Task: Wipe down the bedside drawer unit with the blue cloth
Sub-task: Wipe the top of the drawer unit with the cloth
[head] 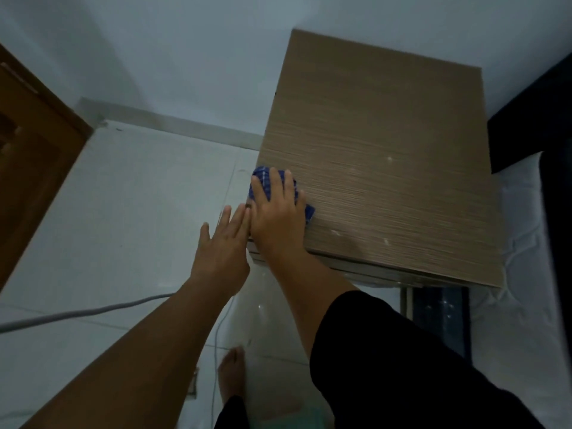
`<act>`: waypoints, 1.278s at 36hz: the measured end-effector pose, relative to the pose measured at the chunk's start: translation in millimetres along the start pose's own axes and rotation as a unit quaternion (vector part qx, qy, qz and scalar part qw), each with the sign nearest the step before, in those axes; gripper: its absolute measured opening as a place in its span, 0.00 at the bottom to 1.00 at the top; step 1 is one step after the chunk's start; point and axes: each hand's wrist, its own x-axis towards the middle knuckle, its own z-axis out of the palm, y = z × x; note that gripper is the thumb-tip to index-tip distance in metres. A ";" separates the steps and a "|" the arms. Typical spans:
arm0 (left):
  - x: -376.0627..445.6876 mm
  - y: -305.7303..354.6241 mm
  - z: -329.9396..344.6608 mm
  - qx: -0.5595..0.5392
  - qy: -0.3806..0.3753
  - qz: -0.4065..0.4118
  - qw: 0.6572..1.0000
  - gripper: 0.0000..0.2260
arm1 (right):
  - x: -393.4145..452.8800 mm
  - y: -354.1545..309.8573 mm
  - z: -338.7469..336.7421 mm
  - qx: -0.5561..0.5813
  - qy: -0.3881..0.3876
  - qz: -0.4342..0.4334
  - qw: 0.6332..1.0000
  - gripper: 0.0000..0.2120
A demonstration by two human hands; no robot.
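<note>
Two hands are at work near the front left corner of the drawer unit; the right hand lies flat on the blue cloth, with its fingers straight and spread, and it presses the cloth down onto the wooden top, right by the left edge; the left hand is open too, with straight fingers, holding nothing, just beside the right hand and off the side of the unit, and I cannot tell if it touches the side; the cloth is bunched small under the palm, so only bits of blue peek out past the fingers; most of the top stretches away to the right and back, and a few pale specks show on it, so I think much wiping is left; to do this step well, keep the palm flat and push firmly, slide the cloth in long lines along the wood grain from one edge to the other, and let each line sit a little over the last one so no strip is missed; the left hand could steady the unit; farther out there is a pale tiled floor, a grey cable lying across it, a bare foot, a brown door on the left and a white bed on the right.
</note>
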 end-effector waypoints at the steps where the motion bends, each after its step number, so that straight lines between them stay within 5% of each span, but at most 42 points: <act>1: 0.3 2.5 -0.2 0.007 0.003 0.004 1.000 0.35 | -1.7 4.1 -1.2 0.002 0.001 -0.001 1.000 0.23; 18: 8.6 96.5 -0.5 -0.014 0.037 0.101 0.994 0.32 | -30.2 120.0 -39.9 -0.032 -0.064 0.082 0.994 0.25; 39: 20.3 210.9 -0.4 0.083 -0.015 0.197 0.977 0.31 | -59.7 223.7 -67.1 -0.020 -0.051 0.159 0.986 0.25; 46: 18.9 221.2 11.9 0.079 -0.019 0.173 0.982 0.33 | -72.4 259.9 -63.9 -0.026 0.026 0.199 0.979 0.21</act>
